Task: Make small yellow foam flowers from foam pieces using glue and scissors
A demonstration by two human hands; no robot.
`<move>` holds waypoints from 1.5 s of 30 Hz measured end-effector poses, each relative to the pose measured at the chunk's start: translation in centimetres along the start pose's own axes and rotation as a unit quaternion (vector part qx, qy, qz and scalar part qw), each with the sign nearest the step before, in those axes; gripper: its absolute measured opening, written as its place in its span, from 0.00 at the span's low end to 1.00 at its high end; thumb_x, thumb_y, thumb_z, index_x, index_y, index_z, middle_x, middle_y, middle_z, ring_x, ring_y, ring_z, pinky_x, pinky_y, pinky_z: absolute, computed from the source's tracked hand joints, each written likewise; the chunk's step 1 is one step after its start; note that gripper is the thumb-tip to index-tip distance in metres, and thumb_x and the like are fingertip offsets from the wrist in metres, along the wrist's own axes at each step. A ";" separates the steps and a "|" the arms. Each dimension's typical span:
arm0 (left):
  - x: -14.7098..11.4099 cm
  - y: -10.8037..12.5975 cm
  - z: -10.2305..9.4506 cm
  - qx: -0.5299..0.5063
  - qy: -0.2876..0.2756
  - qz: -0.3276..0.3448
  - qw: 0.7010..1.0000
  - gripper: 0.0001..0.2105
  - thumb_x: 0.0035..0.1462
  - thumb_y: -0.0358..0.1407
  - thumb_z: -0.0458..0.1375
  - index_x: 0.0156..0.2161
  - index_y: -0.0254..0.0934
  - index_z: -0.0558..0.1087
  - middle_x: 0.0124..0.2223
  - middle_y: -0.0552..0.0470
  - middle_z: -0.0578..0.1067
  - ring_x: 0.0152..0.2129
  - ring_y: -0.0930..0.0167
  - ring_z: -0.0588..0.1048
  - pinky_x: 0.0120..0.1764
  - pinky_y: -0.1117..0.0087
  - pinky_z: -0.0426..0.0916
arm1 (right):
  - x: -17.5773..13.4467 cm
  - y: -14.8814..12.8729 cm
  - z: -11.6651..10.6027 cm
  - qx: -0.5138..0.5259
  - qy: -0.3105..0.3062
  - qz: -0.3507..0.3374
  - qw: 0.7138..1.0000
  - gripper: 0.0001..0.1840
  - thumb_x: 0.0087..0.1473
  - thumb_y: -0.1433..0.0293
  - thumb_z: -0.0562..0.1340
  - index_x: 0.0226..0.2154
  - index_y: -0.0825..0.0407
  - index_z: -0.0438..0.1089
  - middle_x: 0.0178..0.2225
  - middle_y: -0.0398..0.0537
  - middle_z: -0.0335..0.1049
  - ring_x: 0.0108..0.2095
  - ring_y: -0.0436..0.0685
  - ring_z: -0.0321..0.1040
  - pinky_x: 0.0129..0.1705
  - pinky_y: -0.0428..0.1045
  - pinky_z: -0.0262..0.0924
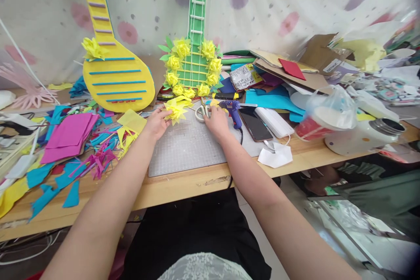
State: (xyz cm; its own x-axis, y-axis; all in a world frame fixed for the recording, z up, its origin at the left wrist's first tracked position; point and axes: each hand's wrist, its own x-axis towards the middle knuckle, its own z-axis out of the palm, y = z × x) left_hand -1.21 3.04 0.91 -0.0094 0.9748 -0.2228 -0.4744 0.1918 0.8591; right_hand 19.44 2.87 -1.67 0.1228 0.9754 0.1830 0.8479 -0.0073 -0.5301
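Observation:
My left hand (158, 122) pinches a yellow crepe-paper flower (176, 110) by its side, above the grey cutting mat (187, 148). Over the mat's far part, my right hand (217, 121) has its fingers closed at the white handles of a pair of scissors (201, 113); its fingertips are partly hidden. Just right of that hand lies a purple hot glue gun (233, 111). Behind both hands stands a green paper lute (196, 59), its body ringed with yellow flowers. A yellow paper lute (118, 79) leans to its left, bearing one yellow flower.
Magenta paper sheets (68, 135) and coloured scraps cover the left of the wooden table (187, 190). To the right lie a phone (255, 123), a white power bank (274, 122), a bagged cup (323, 116) and a white bottle (357, 135). Paper and cardboard pile up behind.

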 end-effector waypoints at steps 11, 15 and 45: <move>-1.2 -0.6 -1.6 -0.035 0.015 0.053 0.998 0.16 0.40 0.25 0.65 0.35 0.39 0.65 0.33 0.56 0.75 0.29 0.76 0.75 0.37 0.73 0.70 | 3.0 -2.1 0.2 -0.098 -0.078 0.073 0.989 0.26 0.49 0.56 0.60 0.44 0.59 0.68 0.41 0.68 0.70 0.45 0.70 0.67 0.43 0.59 0.59; -1.1 -0.1 -2.3 -0.051 0.030 0.062 0.996 0.15 0.41 0.28 0.66 0.34 0.39 0.64 0.33 0.57 0.75 0.30 0.77 0.74 0.36 0.74 0.69 | 3.2 -2.4 -1.2 -0.059 -0.080 0.050 0.994 0.19 0.48 0.57 0.60 0.35 0.55 0.72 0.35 0.62 0.73 0.43 0.67 0.69 0.41 0.55 0.61; -0.9 -0.5 -2.6 -0.092 0.004 0.049 0.995 0.13 0.42 0.25 0.60 0.34 0.40 0.65 0.33 0.56 0.76 0.30 0.75 0.74 0.35 0.74 0.69 | 0.8 -1.4 -5.3 0.093 -0.450 -0.157 0.874 0.27 0.45 0.44 0.58 0.22 0.51 0.58 0.20 0.41 0.60 0.23 0.50 0.59 0.28 0.48 0.54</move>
State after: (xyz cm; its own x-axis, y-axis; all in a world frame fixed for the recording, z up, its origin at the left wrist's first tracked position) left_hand -3.25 1.79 -0.50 -0.0706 0.9868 -0.1458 -0.6234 0.0705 0.7787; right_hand 21.12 2.54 3.62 -0.6275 0.7020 -0.3368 0.6580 0.2469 -0.7114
